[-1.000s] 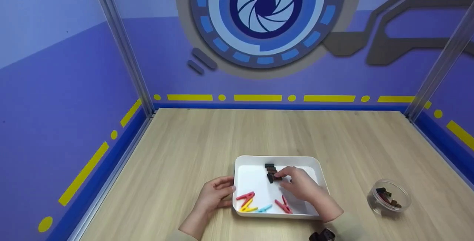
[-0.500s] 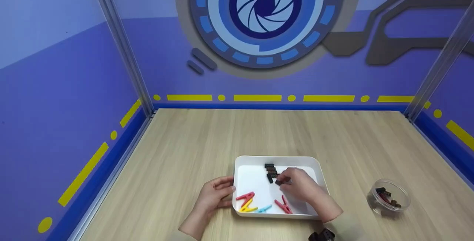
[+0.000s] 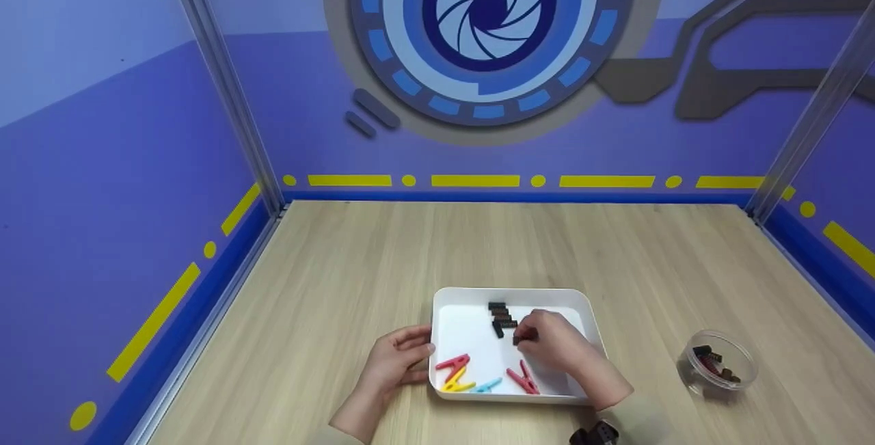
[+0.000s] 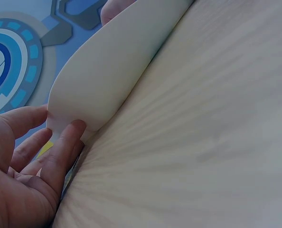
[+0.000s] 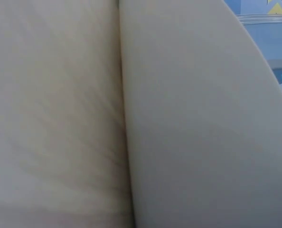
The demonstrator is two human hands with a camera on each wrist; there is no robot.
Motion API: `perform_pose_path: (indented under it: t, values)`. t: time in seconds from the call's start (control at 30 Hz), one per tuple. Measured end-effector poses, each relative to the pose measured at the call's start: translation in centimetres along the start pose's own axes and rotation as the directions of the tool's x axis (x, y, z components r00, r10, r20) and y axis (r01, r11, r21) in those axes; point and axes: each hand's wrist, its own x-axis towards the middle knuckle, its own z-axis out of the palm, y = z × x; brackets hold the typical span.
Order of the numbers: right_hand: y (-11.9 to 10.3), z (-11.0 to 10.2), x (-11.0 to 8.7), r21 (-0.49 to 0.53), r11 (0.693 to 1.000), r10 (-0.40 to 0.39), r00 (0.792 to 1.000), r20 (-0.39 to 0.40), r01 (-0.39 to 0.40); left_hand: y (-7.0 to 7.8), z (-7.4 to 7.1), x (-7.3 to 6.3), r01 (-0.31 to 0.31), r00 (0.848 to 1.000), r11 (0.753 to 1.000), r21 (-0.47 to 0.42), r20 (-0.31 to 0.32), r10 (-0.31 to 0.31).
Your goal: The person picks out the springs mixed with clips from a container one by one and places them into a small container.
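A shallow white tray (image 3: 459, 335) lies near the front of the table. My left hand (image 3: 389, 365) is at its left side, relaxed fingers touching the wall; the left wrist view shows fingertips against the tray's outside (image 4: 98, 76). Inside the tray my right hand (image 3: 562, 342) pinches a small dark piece (image 3: 517, 340) between thumb and fingers; its exact kind is too small to tell. Several similar black and brown pieces (image 3: 501, 313) form a short column beside it, with one black piece (image 3: 498, 329) tilted. The right wrist view shows only the tray's outer wall (image 5: 198, 114) and table.
Along the tray's front lie a red clothespin (image 3: 453, 363), a yellow clothespin (image 3: 456, 382), a light blue clothespin (image 3: 487, 386) and another red clothespin (image 3: 523, 379). A clear round tub (image 3: 718, 366) with dark and reddish pieces stands to the right. Walls (image 3: 383, 151) enclose the table.
My right hand has shifted the pinched dark piece slightly away from the column, now uncovering more of the column's lowest piece. My left hand stays at the tray's side.
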Motion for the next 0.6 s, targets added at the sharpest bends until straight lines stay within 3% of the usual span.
perform_pose_path:
  t: [0.37,0.6]
  values:
    - [-0.3,-0.5,0.1,0.05,0.996,0.07,0.998,-0.006,-0.07,0.0,0.0,-0.1,0.002,1.0,1.0,-0.017,0.006,-0.002]
    - [-0.5,-1.3,0.0,0.045,0.997,0.068,0.998,0.002,-0.068,0.0,0.0,0.0,0.002,1.0,1.0,-0.012,0.002,-0.002]
